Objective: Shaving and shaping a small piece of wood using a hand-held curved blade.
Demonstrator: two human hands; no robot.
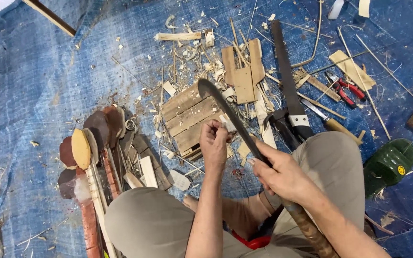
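While the person sits cross-legged on the blue tarp (48,86), the right hand (283,177) is closed tight around a long dark machete (230,114), gripping the blade itself just above the wrapped brown handle. That blade is narrow and blackened, curving gently and widening to a blunt hooked tip that reaches over the wooden chopping block (187,117). The left hand (214,143) is pinched shut on a small pale wood piece (226,123), held right against the blade's edge about midway along it. The piece is light, freshly cut and mostly hidden by the fingers. Shavings and offcuts lie thick around the block. A saw (288,81) lies just beyond the right knee, red-handled pliers (342,88) further right, and a row of paddle-shaped wooden pieces (89,148) beside the left knee.
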